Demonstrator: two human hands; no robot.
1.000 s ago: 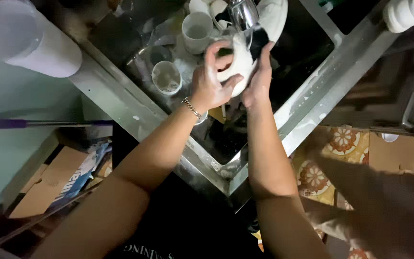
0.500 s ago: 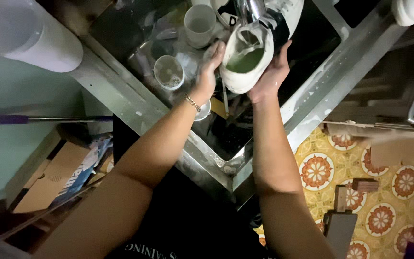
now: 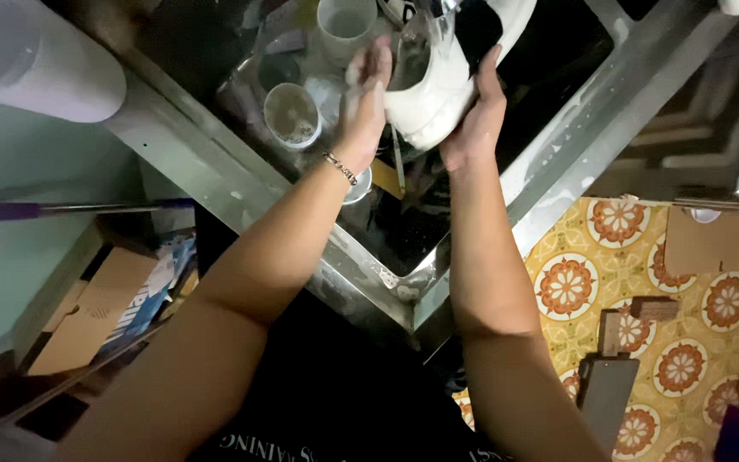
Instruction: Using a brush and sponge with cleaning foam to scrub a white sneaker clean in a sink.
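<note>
Both hands, left hand [image 3: 365, 103] and right hand [image 3: 472, 115], grip clamped on white bowl [image 3: 434, 94] above brown cardboard box [image 3: 87, 312].

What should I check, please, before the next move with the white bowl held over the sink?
1. Both hands on the white bowl: ok. The left hand is on its left side and the right hand supports it from below right.
2. Bowl over the sink, not the floor: ok.
3. Bowl tilt: tipped on its side, opening toward the left hand; ok for rinsing, not ok for holding liquid.
4. Water running from the tap: cannot tell.
5. Room to set it down: not ok. A small cup and a white mug crowd the basin beside the left hand.
6. Grip dryness: cannot tell; the left hand looks soapy.
</note>
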